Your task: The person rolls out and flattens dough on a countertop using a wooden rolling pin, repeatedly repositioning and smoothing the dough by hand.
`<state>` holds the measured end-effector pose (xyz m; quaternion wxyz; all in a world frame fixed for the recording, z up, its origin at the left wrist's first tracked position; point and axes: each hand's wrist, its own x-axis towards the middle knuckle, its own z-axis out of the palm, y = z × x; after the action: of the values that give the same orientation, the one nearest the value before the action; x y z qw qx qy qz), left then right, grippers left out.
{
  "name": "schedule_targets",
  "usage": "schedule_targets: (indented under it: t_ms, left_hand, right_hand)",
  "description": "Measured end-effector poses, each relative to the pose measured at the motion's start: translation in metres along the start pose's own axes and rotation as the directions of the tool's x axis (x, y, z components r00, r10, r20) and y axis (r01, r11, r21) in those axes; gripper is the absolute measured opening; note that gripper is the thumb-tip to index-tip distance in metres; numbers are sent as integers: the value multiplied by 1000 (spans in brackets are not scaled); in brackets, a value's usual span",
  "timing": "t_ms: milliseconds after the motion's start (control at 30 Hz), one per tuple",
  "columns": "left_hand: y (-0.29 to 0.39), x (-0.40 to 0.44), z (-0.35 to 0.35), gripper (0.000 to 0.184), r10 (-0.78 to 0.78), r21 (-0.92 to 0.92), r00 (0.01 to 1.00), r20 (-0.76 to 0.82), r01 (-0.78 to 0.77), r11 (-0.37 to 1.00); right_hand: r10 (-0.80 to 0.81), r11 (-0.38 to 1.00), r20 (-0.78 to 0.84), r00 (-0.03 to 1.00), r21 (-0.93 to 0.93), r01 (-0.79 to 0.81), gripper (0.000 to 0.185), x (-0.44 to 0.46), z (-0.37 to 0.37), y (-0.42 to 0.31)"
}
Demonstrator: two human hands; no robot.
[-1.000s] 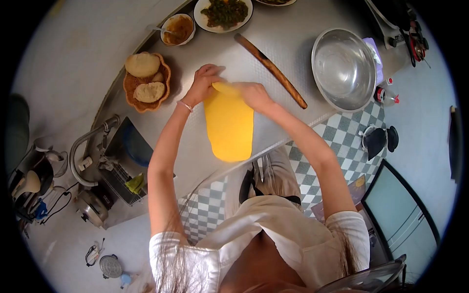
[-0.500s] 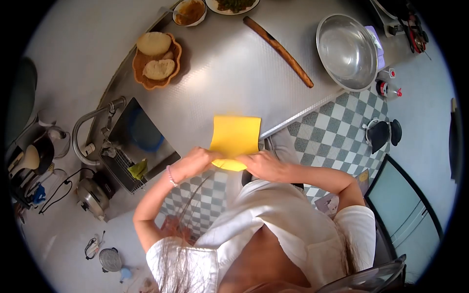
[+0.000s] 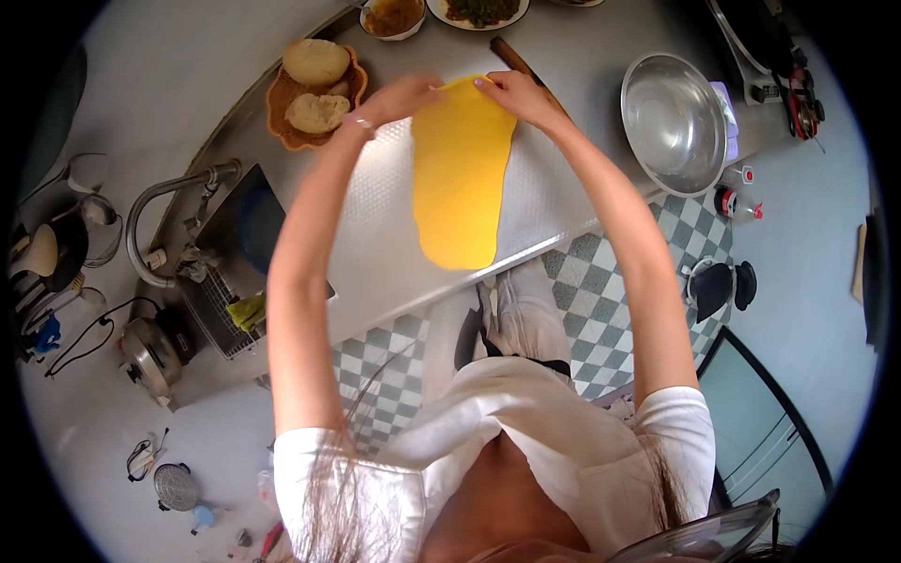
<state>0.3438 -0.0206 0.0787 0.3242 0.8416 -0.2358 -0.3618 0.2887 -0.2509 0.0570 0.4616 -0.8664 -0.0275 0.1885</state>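
A long sheet of yellow dough stretches toward my body over the metal worktop, its rounded end near the front edge. At its far edge, my left hand grips the left corner, slightly smeared by motion. My right hand pinches the right part of that same edge, thumb on top. Just beyond the right hand lies a dark wooden rolling pin, partly hidden by the hand and forearm.
A wicker basket with pale buns stands at the left, behind the sink and faucet. A large steel bowl sits at the right. A bowl of orange-brown paste and a plate of greens are at the far edge.
Both hands have moved from near my waist away over the worktop, carrying the dough's edge with them. The dough now hangs out at greater length, and the rolling pin has become partly covered.
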Motion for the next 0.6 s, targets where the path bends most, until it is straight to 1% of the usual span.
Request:
schedule_targets:
  t_ms: [67,100,167,200,233,267,300,333,367,400,467,500,567,600]
  left_hand:
    - [-37,34,18,31,-37,-16,993,-109,35,999]
    - [-38,36,23,31,-12,-12,975,-223,10,1000]
    - [-37,23,40,31,20,-3,900,-435,-23,1000]
    - [-35,11,51,31,-86,-96,833,-546,39,995]
    - [-41,-5,63,30,-84,-135,771,-631,-2,991]
    - [-48,-22,73,29,-80,-162,695,-714,-54,985]
    - [-55,-43,90,27,-180,-266,669,-721,-28,964]
    - [-59,-64,112,27,-338,-398,622,-707,45,916]
    - [-66,-86,137,27,-379,-411,594,-709,88,908]
    - [-68,-106,163,24,-443,-494,579,-684,79,866]
    - [-90,-132,224,25,-567,-588,545,-618,158,793]
    - [-77,-139,235,27,-581,-620,506,-638,109,777]
    - [-47,-140,258,30,-614,-675,422,-667,6,738]
    - [-42,-139,264,32,-626,-648,382,-680,89,757]
  right_hand:
    - [30,969,-39,999,-244,-39,37,24,12,28]
    - [47,966,-122,991,-248,-76,37,28,17,37]
    - [83,958,-270,959,-242,-151,37,28,28,49]
    - [60,973,-386,921,-185,-140,30,22,32,53]
    - [-23,987,-476,879,-152,-57,28,12,34,54]
    - [-105,991,-568,817,-131,37,26,0,35,55]
    - [-178,984,-652,737,-120,132,25,-15,36,53]
    - [-127,992,-625,770,-73,105,23,-36,38,47]
    - [-77,997,-596,800,-29,74,21,-59,39,42]
    - [-21,999,-554,832,20,39,21,-79,48,52]
    - [91,993,-464,881,106,-47,22,-113,69,67]
    - [150,985,-416,897,141,-100,23,-127,76,69]
    - [334,928,-354,874,287,-239,25,-146,90,66]
    - [421,883,-312,852,354,-307,26,-153,101,66]
